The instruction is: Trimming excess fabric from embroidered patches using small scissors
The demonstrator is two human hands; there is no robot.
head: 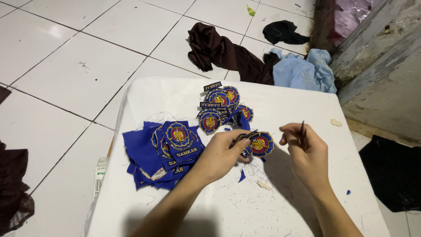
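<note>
My left hand pinches a round embroidered patch, blue-edged with a red and yellow centre, just above the white table. My right hand is shut on a small dark cutting tool that points upward, a little right of the patch. To the left lies a stack of blue fabric squares with patches still on them. Behind my hands sits a heap of cut-out round patches.
Blue scraps and thread bits litter the table. On the tiled floor beyond lie brown cloth, black cloth and light blue cloth. A concrete ledge runs along the right. Dark fabric lies at the left.
</note>
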